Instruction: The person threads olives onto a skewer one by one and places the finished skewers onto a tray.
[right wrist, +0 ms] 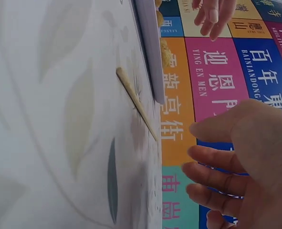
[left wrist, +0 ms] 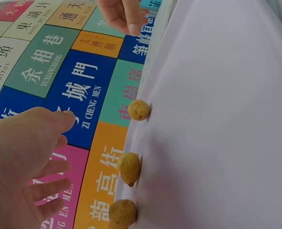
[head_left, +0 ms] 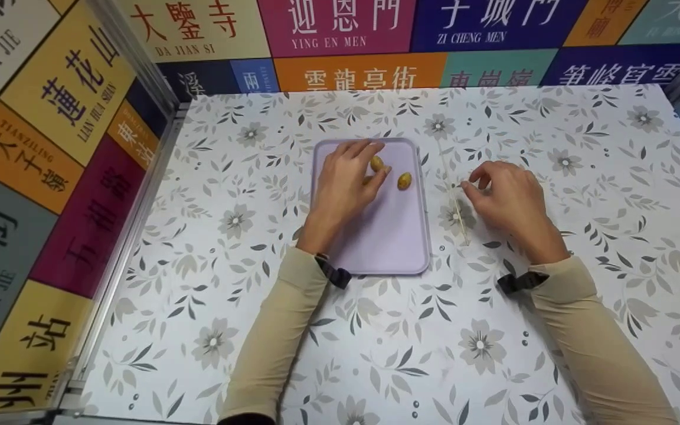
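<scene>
My left hand [head_left: 345, 180] hovers above the left part of a lilac tray [head_left: 384, 248], fingers loosely bent and holding nothing. Three small yellow-brown oval fruits lie on the tray: one fruit [head_left: 404, 180] to the right of the hand, another fruit [head_left: 376, 162] by its fingers, and a third partly hidden behind the thumb. All three show in the left wrist view, the middle fruit [left wrist: 130, 169] with a pointed tip. Right of the tray, a thin wooden skewer [head_left: 457, 209] lies on the table. My right hand [head_left: 508, 192] is raised beside the skewer [right wrist: 136, 101], apart from it, with nothing held.
A floral-patterned cloth [head_left: 245, 307] covers the table. Colourful panels with Chinese lettering stand behind it [head_left: 352, 71] and along the left side [head_left: 62, 153]. Dark straps [head_left: 334, 273] circle both wrists.
</scene>
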A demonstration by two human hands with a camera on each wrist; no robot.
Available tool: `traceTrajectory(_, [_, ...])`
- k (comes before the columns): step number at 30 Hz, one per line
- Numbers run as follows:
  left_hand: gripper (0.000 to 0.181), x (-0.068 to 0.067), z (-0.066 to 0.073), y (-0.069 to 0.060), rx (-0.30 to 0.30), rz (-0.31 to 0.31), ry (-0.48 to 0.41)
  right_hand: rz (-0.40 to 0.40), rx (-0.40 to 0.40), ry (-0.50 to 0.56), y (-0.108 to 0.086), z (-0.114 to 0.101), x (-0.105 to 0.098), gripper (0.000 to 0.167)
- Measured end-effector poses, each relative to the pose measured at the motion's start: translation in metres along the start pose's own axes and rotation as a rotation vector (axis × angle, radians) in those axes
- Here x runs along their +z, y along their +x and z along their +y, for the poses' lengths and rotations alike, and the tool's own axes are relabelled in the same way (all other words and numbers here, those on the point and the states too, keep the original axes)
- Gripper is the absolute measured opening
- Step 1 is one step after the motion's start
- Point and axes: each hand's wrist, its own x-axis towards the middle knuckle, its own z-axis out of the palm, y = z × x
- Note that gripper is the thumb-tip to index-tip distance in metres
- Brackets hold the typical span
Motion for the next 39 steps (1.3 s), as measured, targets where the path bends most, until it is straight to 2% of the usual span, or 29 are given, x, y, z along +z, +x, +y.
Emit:
traceTrajectory(4, [0.039, 0.005, 0.006, 0.004, 0.021, -0.030, -0.039, -0.075, 0.029, 0.004, -0.003, -0.001, 0.003, 0.026])
traceTrajectory(10, [0.034, 0.014, 0.015, 0.006, 0.033, -0.106, -0.037, -0.167, 0.065, 0.011, -0.006, -0.001, 0.006, 0.031])
traceTrajectory(12, [0.036, 0.017, 0.017, 0.006, 0.054, -0.158, -0.017, -0.193, 0.080, 0.014, -0.007, -0.001, 0.007, 0.036])
traceTrajectory(17, [0.049, 0.023, 0.020, 0.005, 0.094, -0.336, 0.043, -0.228, 0.095, 0.020, -0.009, -0.002, 0.008, 0.044])
traceTrajectory(19, [0.050, 0.025, 0.020, 0.005, 0.096, -0.371, 0.051, -0.231, 0.093, 0.021, -0.009, -0.002, 0.008, 0.041])
traceTrajectory(28, [0.041, 0.031, 0.019, 0.004, 0.104, -0.349, 0.008, -0.268, 0.117, 0.050, -0.007, -0.003, 0.008, 0.032])
traceTrajectory(39, [0.020, 0.036, 0.015, 0.004, 0.150, -0.253, -0.073, -0.311, 0.141, 0.069, -0.005, -0.002, 0.006, 0.026])
